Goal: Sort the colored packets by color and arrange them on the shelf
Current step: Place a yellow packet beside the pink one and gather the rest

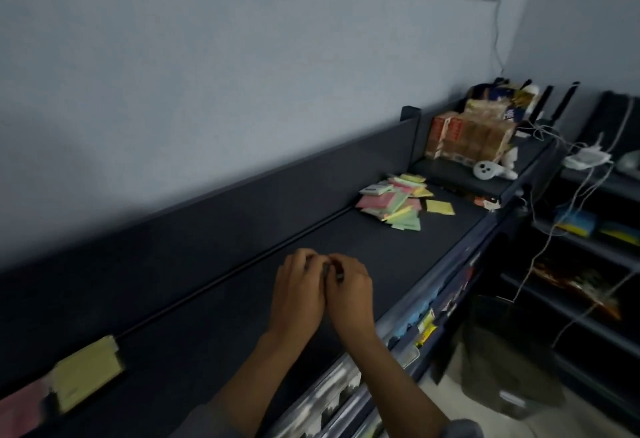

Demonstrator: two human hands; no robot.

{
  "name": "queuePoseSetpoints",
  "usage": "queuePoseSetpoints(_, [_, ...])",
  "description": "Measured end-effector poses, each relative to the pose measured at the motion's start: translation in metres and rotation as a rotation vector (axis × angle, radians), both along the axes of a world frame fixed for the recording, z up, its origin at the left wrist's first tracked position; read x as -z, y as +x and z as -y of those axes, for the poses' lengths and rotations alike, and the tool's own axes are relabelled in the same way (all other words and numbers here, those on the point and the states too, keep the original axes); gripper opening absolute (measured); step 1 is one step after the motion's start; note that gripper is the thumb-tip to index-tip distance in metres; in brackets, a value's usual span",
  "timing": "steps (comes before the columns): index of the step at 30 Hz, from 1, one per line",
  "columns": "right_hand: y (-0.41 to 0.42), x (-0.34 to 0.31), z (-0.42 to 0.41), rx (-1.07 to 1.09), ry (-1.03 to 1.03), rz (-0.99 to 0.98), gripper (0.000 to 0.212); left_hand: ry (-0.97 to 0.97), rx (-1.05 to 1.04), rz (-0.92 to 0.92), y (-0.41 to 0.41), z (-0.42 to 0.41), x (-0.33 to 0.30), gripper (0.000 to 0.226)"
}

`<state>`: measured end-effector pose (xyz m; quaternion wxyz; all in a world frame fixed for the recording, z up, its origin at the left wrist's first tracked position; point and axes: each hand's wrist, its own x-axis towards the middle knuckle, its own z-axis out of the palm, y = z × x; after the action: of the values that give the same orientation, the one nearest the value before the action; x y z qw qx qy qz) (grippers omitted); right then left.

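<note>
A loose pile of pink, green and yellow packets (394, 199) lies on the dark shelf top (214, 326) toward its far right end, with one yellow packet (440, 207) a little apart. At the near left stand a stack of yellow packets (86, 373) and a pink stack (20, 410) beside it. My left hand (299, 288) and my right hand (349, 288) meet over the middle of the shelf, fingers curled together around a small dark thing (334, 273) that is mostly hidden.
Past a low divider, boxes of goods (467, 136) and a white round device (485, 170) sit on the adjoining shelf. Cables and a white adapter (585, 157) hang at the right over more shelving. Lower shelf fronts hold coloured items (422, 326).
</note>
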<state>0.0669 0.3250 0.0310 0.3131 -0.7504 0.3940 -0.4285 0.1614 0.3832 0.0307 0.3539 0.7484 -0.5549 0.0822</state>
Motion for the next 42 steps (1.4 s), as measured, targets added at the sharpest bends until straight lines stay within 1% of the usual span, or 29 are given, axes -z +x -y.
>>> queuePoseSetpoints(3, [-0.021, 0.001, 0.023, 0.029, 0.002, 0.017, 0.018, 0.0, 0.023, 0.054, -0.021, 0.026, -0.005, 0.023])
queuePoseSetpoints(9, [-0.079, -0.004, 0.063, 0.115, 0.045, 0.095, 0.017, 0.026, 0.096, 0.091, -0.077, 0.08, -0.008, 0.028])
queuePoseSetpoints(15, [-0.145, 0.0, 0.112, 0.226, 0.07, 0.06, 0.018, 0.038, 0.185, 0.104, -0.142, 0.135, -0.009, 0.033])
queuePoseSetpoints(19, [-0.186, -0.005, 0.132, 0.287, 0.084, 0.111, 0.017, 0.056, 0.242, 0.106, -0.18, 0.162, -0.012, 0.031])
queuePoseSetpoints(28, [-0.227, 0.014, 0.167, 0.374, 0.131, 0.093, 0.024, 0.075, 0.362, 0.096, -0.221, 0.201, -0.001, 0.032])
queuePoseSetpoints(33, [-0.245, 0.015, 0.188, 0.423, 0.136, 0.087, 0.023, 0.084, 0.425, 0.054, -0.235, 0.232, 0.01, 0.03])
queuePoseSetpoints(36, [-0.254, 0.015, 0.209, 0.417, 0.107, 0.09, 0.031, 0.075, 0.446, -0.011, -0.246, 0.253, 0.014, 0.033])
queuePoseSetpoints(38, [-0.255, 0.016, 0.231, 0.414, 0.096, 0.078, 0.03, 0.088, 0.464, -0.113, -0.247, 0.276, 0.016, 0.027])
queuePoseSetpoints(40, [-0.251, 0.02, 0.258, 0.41, 0.106, 0.077, 0.027, 0.089, 0.467, -0.132, -0.242, 0.307, 0.02, 0.021])
queuePoseSetpoints(42, [-0.245, 0.021, 0.285, 0.42, 0.126, 0.087, 0.022, 0.068, 0.448, -0.121, -0.235, 0.339, 0.021, 0.022])
